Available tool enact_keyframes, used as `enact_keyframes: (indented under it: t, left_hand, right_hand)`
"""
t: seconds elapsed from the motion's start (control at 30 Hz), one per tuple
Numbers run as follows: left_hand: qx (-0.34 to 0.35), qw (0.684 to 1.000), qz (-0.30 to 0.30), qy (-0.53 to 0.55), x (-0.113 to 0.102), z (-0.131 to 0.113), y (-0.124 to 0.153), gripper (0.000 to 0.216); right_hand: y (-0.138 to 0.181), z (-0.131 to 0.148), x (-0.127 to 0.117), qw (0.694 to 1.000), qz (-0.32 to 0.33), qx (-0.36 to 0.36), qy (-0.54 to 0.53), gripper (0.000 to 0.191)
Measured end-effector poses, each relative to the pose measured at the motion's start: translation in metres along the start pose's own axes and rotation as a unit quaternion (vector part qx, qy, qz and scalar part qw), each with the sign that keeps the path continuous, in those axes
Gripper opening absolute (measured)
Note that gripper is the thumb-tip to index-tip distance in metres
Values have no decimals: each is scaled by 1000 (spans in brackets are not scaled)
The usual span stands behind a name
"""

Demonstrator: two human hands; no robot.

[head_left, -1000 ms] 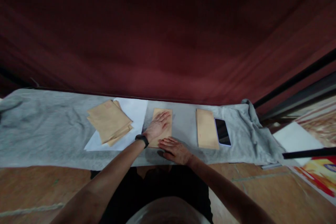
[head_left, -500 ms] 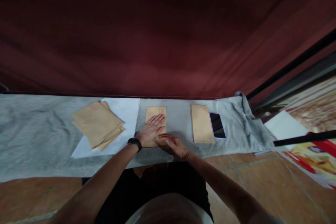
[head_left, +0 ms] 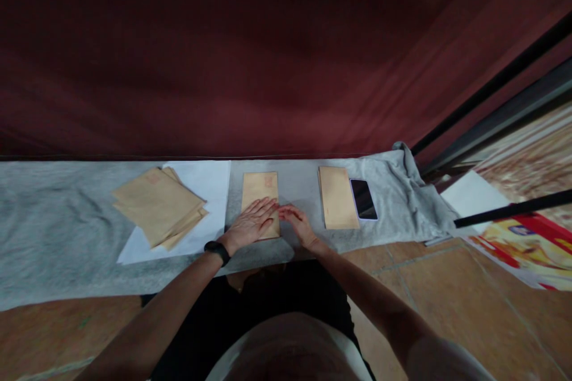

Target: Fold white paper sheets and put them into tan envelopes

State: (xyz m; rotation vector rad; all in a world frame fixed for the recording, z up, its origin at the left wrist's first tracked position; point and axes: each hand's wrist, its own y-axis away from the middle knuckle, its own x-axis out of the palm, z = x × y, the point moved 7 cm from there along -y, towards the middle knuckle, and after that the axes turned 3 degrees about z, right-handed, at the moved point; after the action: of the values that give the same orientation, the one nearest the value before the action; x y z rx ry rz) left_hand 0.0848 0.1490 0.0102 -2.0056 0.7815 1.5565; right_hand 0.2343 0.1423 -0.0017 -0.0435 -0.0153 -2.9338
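A brown paper envelope [head_left: 259, 184] with a small red printed mark near its top right corner lies upright in front of me on the grey cloth. My left hand [head_left: 251, 223], with a black band on the wrist, rests flat across its lower half, fingers stretched out. At the envelope's right edge is my right hand [head_left: 298, 223], its fingers slightly bent and the tips touching or very close to that edge. No grip on the paper can be seen there. Fingers and palm of the left hand hide part of the envelope.
Left of my hands, several brown envelopes [head_left: 156, 202] lie fanned over white paper [head_left: 218, 190]. To the right sit a neat stack of brown envelopes [head_left: 338, 199] and a phone [head_left: 364, 199]. Grey cloth [head_left: 53, 226] covers the narrow surface beside a dark red hanging [head_left: 268, 71].
My right hand has moved from the envelope's lower part up to its right edge. My left hand has slid lower on the envelope, uncovering the red mark. The view has shifted slightly.
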Motion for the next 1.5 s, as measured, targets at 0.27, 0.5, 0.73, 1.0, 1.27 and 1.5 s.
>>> enact_keyframes:
  t: [0.27, 0.5, 0.73, 1.0, 1.27, 1.5]
  left_hand:
    - [26, 998, 26, 43, -2, -17, 22, 51]
    - [31, 998, -22, 51, -3, -34, 48, 50]
    - [4, 993, -118, 25, -11, -43, 72, 39]
    - [-7, 993, -119, 3, -12, -45, 78, 37]
    - [-19, 990, -135, -20, -8, -49, 85, 36]
    - [-5, 993, -108, -52, -6, -55, 87, 38]
  right_hand:
    - [0, -5, 1, 997, -26, -28, 73, 25]
    - [11, 8, 13, 981, -14, -78, 178, 32]
    - [22, 26, 48, 847, 105, -152, 499, 48]
    - [24, 26, 48, 838, 110, -148, 513, 51]
    - [26, 25, 48, 855, 106, -143, 487, 50]
    - [31, 33, 52, 865, 186, -205, 419, 37]
